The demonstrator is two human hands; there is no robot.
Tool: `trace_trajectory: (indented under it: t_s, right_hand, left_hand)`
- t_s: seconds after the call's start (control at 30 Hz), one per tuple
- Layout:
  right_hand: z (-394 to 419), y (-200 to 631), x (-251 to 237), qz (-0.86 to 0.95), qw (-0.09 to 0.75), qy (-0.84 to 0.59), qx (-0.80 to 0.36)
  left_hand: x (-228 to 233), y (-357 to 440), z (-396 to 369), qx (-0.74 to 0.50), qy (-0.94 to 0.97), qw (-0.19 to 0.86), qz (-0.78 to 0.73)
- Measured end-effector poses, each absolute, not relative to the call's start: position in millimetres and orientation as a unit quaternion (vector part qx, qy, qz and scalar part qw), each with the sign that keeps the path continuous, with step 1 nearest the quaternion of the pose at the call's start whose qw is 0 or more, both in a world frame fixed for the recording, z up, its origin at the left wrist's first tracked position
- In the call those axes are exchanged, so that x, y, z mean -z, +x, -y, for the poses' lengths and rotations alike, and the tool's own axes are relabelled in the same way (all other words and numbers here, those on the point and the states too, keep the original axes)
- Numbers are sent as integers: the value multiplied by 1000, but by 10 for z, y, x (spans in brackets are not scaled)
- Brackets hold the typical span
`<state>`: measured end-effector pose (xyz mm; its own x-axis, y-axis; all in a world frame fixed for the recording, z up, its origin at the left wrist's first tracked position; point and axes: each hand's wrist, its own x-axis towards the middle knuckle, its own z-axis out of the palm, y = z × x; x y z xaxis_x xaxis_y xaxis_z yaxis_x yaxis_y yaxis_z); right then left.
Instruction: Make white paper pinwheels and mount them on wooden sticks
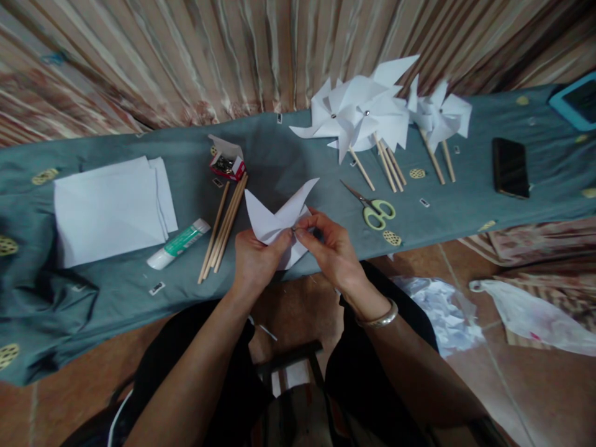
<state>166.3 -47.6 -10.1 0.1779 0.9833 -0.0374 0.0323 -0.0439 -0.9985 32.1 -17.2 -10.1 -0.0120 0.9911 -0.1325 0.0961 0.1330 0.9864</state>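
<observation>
A white paper pinwheel (270, 221) with folded, pointed blades is held over the front edge of the table. My left hand (255, 261) is closed on its lower left side, thumb toward the middle. My right hand (333, 248) pinches at the pinwheel's centre from the right, its fingers partly hidden by the paper. Between the two thumbs shows a tiny dark, shiny spot, too small to name surely. Left of my hands lie several wooden sticks (228, 223), and behind them stands an open red box (228, 166) of small metal tacks.
Finished pinwheels on sticks (363, 115) lie at the back right, near green-handled scissors (375, 210). A phone (511, 166) and a blue-framed device (577, 102) are farther right. On the left are white paper sheets (109, 211) and a glue stick (179, 244). Paper scraps (440, 313) sit in a bag below.
</observation>
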Motion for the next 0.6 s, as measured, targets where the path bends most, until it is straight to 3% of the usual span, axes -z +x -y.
trace_trajectory:
  t_s: [0.6]
  right_hand:
    - [471,1684,128,417,534,-537,-502]
  left_hand:
    - [85,220,162,-417,522,530,-523]
